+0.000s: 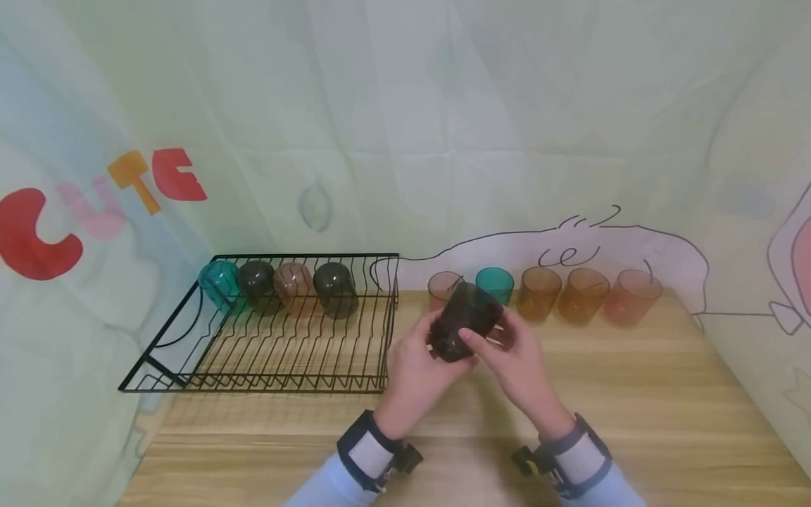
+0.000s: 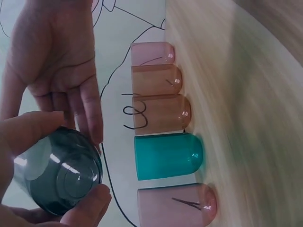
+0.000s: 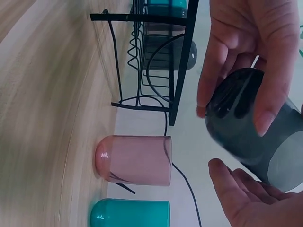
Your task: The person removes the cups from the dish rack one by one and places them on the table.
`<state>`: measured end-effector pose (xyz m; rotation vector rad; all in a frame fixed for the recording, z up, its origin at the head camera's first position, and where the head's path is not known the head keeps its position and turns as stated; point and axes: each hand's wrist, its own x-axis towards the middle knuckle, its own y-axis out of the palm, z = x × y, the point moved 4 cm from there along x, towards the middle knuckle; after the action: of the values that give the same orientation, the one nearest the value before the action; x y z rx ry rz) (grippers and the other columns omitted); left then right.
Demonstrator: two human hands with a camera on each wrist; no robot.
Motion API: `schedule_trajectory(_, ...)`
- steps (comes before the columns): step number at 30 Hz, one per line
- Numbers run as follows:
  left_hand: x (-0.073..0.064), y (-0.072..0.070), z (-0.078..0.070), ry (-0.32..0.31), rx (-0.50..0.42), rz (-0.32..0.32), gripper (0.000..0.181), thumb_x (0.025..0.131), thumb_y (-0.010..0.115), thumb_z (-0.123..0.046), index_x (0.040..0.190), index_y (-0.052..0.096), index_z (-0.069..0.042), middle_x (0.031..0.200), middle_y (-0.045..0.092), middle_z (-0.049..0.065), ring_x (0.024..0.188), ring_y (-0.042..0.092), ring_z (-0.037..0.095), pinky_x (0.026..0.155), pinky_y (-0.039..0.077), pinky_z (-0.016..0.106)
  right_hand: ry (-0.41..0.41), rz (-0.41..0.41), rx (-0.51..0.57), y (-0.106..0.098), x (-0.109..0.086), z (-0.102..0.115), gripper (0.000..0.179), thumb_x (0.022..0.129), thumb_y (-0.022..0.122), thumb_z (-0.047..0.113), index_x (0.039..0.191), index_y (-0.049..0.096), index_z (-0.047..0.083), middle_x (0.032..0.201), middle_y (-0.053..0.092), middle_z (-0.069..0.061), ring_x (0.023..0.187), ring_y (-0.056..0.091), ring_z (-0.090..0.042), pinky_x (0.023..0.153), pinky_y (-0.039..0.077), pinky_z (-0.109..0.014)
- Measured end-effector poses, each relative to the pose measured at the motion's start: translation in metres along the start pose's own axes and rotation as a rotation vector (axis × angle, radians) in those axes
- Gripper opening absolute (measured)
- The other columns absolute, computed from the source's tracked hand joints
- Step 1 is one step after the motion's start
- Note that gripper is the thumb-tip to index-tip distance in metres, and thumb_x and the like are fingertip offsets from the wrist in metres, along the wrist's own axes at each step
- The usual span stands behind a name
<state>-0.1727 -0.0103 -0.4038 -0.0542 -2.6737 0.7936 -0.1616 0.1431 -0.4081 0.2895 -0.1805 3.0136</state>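
A dark grey see-through cup is held up between both hands, tilted, with its rounded base toward the left hand and its mouth up to the right. The left hand grips it near the base; thumb and fingers lie along its sides in the right wrist view. At the other side, the right hand has its thumb across the cup and its fingers behind. Behind the hands, a pink cup and a teal cup stand upright on the table.
To the left, a black wire rack holds upside-down cups along its back: a teal cup, two grey ones and a pink one. Two amber cups and another pink cup continue the back row on the wooden table.
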Motion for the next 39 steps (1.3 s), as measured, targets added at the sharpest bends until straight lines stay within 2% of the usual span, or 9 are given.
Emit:
schedule_trajectory(4, -0.001, 0.007, 0.004, -0.006, -0.05, 0.017, 0.065, 0.065, 0.083, -0.036, 0.121, 0.055, -0.02, 0.115, 0.065, -0.003, 0.098, 0.063, 0.009, 0.078, 0.055, 0.023, -0.032, -0.038, -0.008, 0.002, 0.003, -0.008, 0.066, 0.069, 0.079, 0.043, 0.127, 0.051, 0.027, 0.125, 0.058, 0.003, 0.108, 0.061, -0.02, 0.084, 0.056, -0.03)
schedule_trajectory(9, -0.003, 0.013, 0.008, 0.0, -0.082, 0.032, 0.06, 0.066, 0.082, -0.029, 0.118, 0.055, -0.019, 0.114, 0.065, 0.0, 0.1, 0.063, 0.01, 0.083, 0.054, 0.027, -0.081, -0.052, -0.037, 0.003, 0.001, -0.009, 0.072, 0.064, 0.083, 0.041, 0.128, 0.052, 0.029, 0.122, 0.059, 0.006, 0.104, 0.063, -0.018, 0.083, 0.056, -0.029)
schedule_trajectory(13, -0.004, 0.015, 0.011, -0.007, -0.072, 0.034, 0.061, 0.065, 0.082, -0.026, 0.119, 0.054, -0.019, 0.114, 0.065, 0.0, 0.101, 0.063, 0.011, 0.084, 0.055, 0.03, -0.096, -0.052, -0.078, 0.003, -0.004, -0.003, 0.073, 0.065, 0.084, 0.037, 0.13, 0.051, 0.026, 0.121, 0.059, 0.007, 0.105, 0.062, -0.016, 0.086, 0.055, -0.031)
schedule_trajectory(20, -0.003, 0.017, 0.013, -0.005, -0.055, 0.022, 0.062, 0.065, 0.082, -0.029, 0.119, 0.054, -0.016, 0.112, 0.066, 0.002, 0.1, 0.064, 0.014, 0.083, 0.056, 0.036, -0.123, -0.039, -0.096, 0.004, -0.013, 0.018, 0.071, 0.069, 0.084, 0.021, 0.13, 0.051, 0.011, 0.123, 0.06, -0.005, 0.107, 0.062, -0.024, 0.089, 0.054, -0.039)
schedule_trajectory(27, -0.003, 0.018, 0.015, -0.014, -0.06, 0.031, 0.058, 0.065, 0.082, -0.028, 0.115, 0.055, -0.017, 0.109, 0.067, 0.0, 0.097, 0.064, 0.011, 0.08, 0.056, 0.029, -0.117, -0.027, -0.106, 0.004, -0.013, 0.018, 0.07, 0.07, 0.083, 0.022, 0.131, 0.05, 0.01, 0.124, 0.06, -0.007, 0.107, 0.063, -0.023, 0.089, 0.054, -0.039)
schedule_trajectory(32, -0.002, 0.016, 0.015, 0.011, -0.033, 0.039, 0.059, 0.065, 0.082, -0.028, 0.116, 0.054, -0.017, 0.111, 0.066, 0.001, 0.099, 0.064, 0.012, 0.082, 0.056, 0.032, -0.098, -0.033, -0.122, 0.003, -0.012, 0.017, 0.069, 0.07, 0.082, 0.023, 0.131, 0.051, 0.012, 0.124, 0.06, -0.005, 0.108, 0.062, -0.025, 0.085, 0.056, -0.035)
schedule_trajectory(36, 0.0, 0.016, 0.016, 0.016, -0.005, 0.094, 0.069, 0.065, 0.083, -0.034, 0.124, 0.051, -0.019, 0.12, 0.062, -0.003, 0.109, 0.06, 0.012, 0.092, 0.051, 0.035, -0.072, -0.043, -0.141, 0.0, -0.01, 0.013, 0.068, 0.069, 0.083, 0.025, 0.129, 0.052, 0.014, 0.125, 0.059, -0.004, 0.108, 0.062, -0.027, 0.08, 0.057, -0.034)
schedule_trajectory(39, -0.001, 0.017, 0.018, 0.005, 0.008, 0.155, 0.077, 0.065, 0.083, -0.037, 0.131, 0.047, -0.023, 0.131, 0.056, -0.005, 0.119, 0.053, 0.015, 0.099, 0.046, 0.042, -0.058, -0.059, -0.148, -0.007, -0.006, 0.002, 0.07, 0.068, 0.084, 0.03, 0.128, 0.052, 0.014, 0.125, 0.059, -0.004, 0.108, 0.061, -0.028, 0.079, 0.057, -0.036)
